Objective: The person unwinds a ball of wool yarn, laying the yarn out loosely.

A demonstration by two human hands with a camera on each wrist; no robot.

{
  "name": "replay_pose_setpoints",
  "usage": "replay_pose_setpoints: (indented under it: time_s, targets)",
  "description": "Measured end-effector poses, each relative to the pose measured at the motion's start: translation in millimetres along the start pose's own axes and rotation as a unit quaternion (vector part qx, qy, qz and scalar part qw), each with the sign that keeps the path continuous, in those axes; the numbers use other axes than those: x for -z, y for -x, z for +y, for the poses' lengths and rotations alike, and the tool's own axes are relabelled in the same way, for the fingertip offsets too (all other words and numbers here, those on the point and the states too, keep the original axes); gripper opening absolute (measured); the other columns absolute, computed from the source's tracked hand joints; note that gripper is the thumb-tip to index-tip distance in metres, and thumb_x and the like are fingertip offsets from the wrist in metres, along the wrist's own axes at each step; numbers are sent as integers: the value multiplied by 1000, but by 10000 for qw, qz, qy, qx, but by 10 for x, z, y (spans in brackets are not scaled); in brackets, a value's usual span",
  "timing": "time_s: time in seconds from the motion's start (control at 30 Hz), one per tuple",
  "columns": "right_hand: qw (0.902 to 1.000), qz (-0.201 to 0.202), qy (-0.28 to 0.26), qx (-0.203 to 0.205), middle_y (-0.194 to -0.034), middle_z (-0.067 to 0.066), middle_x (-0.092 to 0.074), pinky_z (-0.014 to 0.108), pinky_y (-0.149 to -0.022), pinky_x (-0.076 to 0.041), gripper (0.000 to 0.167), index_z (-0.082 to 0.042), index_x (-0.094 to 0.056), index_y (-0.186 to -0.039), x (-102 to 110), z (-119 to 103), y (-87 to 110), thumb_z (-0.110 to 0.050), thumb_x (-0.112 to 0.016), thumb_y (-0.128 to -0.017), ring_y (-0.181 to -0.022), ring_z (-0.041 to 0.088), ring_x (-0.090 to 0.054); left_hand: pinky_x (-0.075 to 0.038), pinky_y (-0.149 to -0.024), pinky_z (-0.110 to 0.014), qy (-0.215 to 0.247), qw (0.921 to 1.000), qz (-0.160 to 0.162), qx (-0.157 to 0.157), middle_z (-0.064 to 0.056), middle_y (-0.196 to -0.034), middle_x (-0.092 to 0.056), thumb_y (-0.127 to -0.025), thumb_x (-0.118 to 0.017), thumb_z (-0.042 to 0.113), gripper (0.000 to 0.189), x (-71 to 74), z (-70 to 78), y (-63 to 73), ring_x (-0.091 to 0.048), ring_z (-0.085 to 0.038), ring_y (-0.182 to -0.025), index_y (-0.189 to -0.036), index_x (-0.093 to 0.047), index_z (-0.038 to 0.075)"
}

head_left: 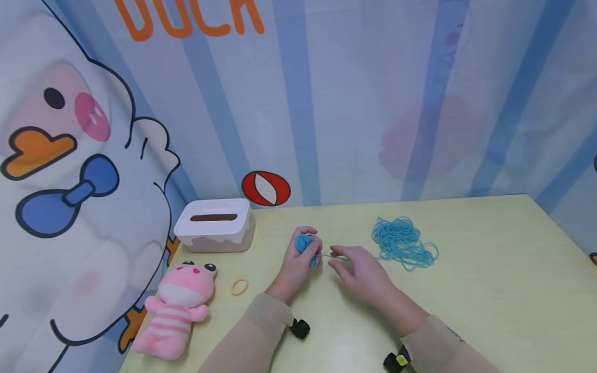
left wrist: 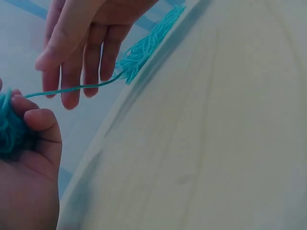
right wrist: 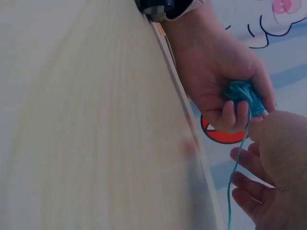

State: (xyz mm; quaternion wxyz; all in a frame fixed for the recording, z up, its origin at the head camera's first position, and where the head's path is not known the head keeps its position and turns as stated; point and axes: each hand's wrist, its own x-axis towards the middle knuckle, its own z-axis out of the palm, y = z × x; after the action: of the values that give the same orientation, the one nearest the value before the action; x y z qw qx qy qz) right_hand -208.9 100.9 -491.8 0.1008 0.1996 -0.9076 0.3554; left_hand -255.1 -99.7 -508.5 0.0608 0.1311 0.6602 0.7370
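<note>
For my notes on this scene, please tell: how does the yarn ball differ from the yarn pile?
The yarn ball is compactly wound; the yarn pile lies in loose loops. The left hand grips the ball; the pile rests on the table. The ball looks smaller than the pile. Both are blue.

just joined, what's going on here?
A person is handling blue yarn with bare hands at a table. The left hand holds a small yarn ball. A strand runs from it past the fingers of the right hand, which are spread rather than gripping, to a loose pile lying on the table. Off to the left sit a slotted box, a pink plush toy and a small ring.
</note>
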Motion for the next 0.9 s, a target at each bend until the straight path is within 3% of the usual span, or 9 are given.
replay_pose_setpoints:
  time_s: [0.17, 0.33, 0.47, 0.57, 0.7, 0.77, 0.9]
  targets:
    - [9996, 169, 173, -175, -112, 6, -84, 50, -98, -63, 20, -9, -83, -120, -94, -95, -66, -21, -74, -106, -110, 29, -77, -56, -75, -23, -305, 9995, 60, -89, 0, -103, -60, -115, -59, 27, 29, -16, -9, -3, -59, -15, -86, -136, -50, 8]
    - [9974, 706, 105, -36, -101, 3, -81, 48, -93, -64, 11, -9, -82, -111, -19, -103, -62, -14, -75, -105, -100, 25, -76, -56, -68, -23, -825, 9954, 475, -103, 0, -95, -63, -113, -65, 31, 24, 8, -45, -26, -60, -15, -72, -126, -59, 12]
    - [9954, 946, 15, 143, -98, 4, -77, 47, -91, -64, 7, -7, -78, -109, 59, -75, -45, -10, -73, -105, -96, 22, -74, -60, -69, -26, -671, 9961, 570, 15, -4, -91, -63, -111, -68, 30, 30, 33, -47, -22, -63, -19, -68, -131, -58, 10]
    - [9943, 1053, -64, 125, -100, 5, -76, 48, -90, -64, 7, -6, -76, -110, 103, -25, -23, -9, -71, -106, -96, 22, -72, -63, -79, -27, -655, 9960, 591, 111, -4, -102, -67, -111, -67, 29, 36, 43, -35, -16, -67, -20, -80, -139, -56, 10]
    - [9924, 1220, -153, 104, -100, 6, -75, 50, -87, -64, 7, -4, -75, -111, 153, 39, 4, -8, -70, -107, -95, 22, -71, -60, -104, -33, -896, 9934, 694, 201, -4, -127, -70, -109, -71, 34, 43, 60, -12, -5, -67, -19, -109, -146, -55, 20]
    - [9916, 1277, -168, 134, -100, 6, -75, 51, -85, -63, 8, -4, -75, -111, 170, 61, 10, -8, -70, -107, -94, 22, -71, -57, -113, -36, -886, 9941, 605, 171, -7, -134, -71, -108, -73, 34, 47, 71, -5, -4, -66, -21, -119, -149, -55, 20]
    - [9904, 1359, -159, 187, -101, 8, -76, 50, -83, -62, 9, -3, -76, -112, 199, 87, 9, -7, -70, -107, -94, 23, -70, -56, -116, -32, -715, 9972, 207, 40, -5, -139, -74, -107, -75, 28, 41, 80, 7, 9, -68, -22, -127, -144, -60, 17]
